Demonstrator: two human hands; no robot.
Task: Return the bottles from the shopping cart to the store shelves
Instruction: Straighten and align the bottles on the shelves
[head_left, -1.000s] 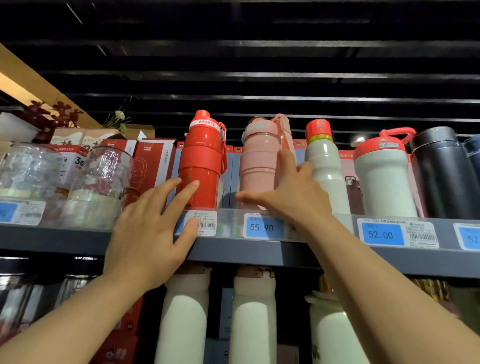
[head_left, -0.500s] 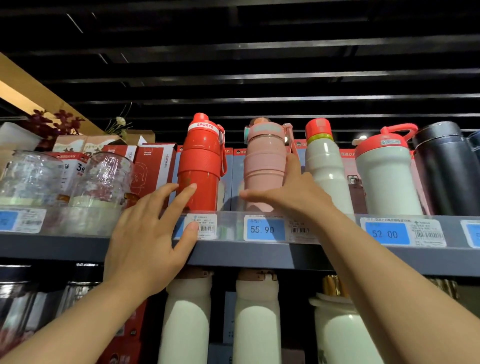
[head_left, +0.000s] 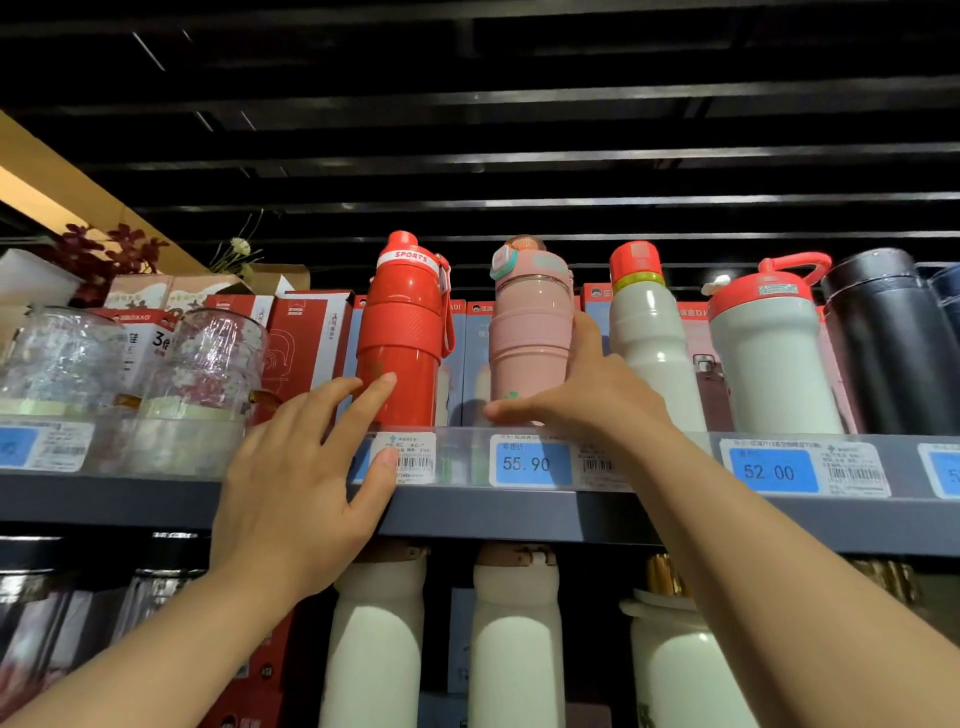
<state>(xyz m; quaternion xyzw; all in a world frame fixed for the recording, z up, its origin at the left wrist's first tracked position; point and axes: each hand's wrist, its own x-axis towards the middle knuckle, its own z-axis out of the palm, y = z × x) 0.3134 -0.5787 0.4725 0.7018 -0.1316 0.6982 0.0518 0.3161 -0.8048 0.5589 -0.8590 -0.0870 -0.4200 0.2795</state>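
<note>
A: Largest item first?
B: Grey metal store shelf (head_left: 519, 514), upper tier, clear plastic lip along its front edge bearing blue price labels reading 55.90 (head_left: 527, 462) and 52.00 (head_left: 772, 472).

A: Stock on that tier?
B: Left to right: two clear glass jars with floral print (head_left: 202, 364); a red plastic sports bottle with a white "SPORTS" band (head_left: 405, 332); a pink ribbed bottle with a teal-trimmed lid (head_left: 527, 332); a white bottle with a red cap and a yellow-green ring (head_left: 647, 332); a wide white bottle with a red loop-handle lid (head_left: 769, 358); a black cylindrical flask (head_left: 888, 343). All upright. Red cartons (head_left: 306, 338) stand behind.

A: Tier below?
B: Tall cream-white bottles (head_left: 376, 644), tops partly hidden by the shelf edge.

A: The hands?
B: Right hand (head_left: 576, 395) curls round the pink ribbed bottle low down, thumb across the front near the base, fingers on its right side. Left hand (head_left: 296, 467) is spread with straight fingers; fingertips touch the lower front of the red sports bottle, thumb rests on the label strip. It grips nothing.
</note>
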